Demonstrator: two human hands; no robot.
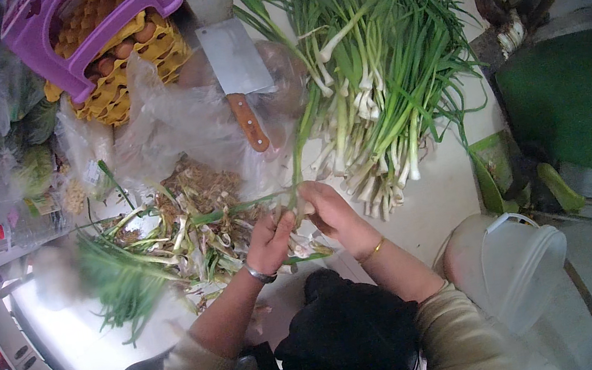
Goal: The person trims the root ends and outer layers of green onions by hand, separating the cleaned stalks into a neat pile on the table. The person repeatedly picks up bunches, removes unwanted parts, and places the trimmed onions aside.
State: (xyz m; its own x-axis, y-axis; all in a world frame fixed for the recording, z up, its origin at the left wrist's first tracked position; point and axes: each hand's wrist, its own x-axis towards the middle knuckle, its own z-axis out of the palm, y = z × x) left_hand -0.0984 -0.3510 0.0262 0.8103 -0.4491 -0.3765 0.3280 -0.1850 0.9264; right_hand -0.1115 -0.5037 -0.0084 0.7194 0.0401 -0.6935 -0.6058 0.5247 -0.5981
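Observation:
My left hand (272, 242) and my right hand (332, 214) meet above the table's near part, both closed on one green garlic stalk (298, 160). Its green part runs up and away from my fingers; its lower end is hidden among them. Under and left of my left hand lies a heap of peeled-off skins, roots and limp leaves (223, 234). Beyond my right hand rests a big pile of green garlic (367, 98), white bulbs toward me, green tops away.
A cleaver (236, 64) with a wooden handle lies over plastic bags (164, 120). Far left, a purple stool (76, 68) stands over yellow egg trays (115, 89). Blurred green leaves (119, 280) and a pale smear (57, 276) are at left. A white bucket (476, 261) stands right.

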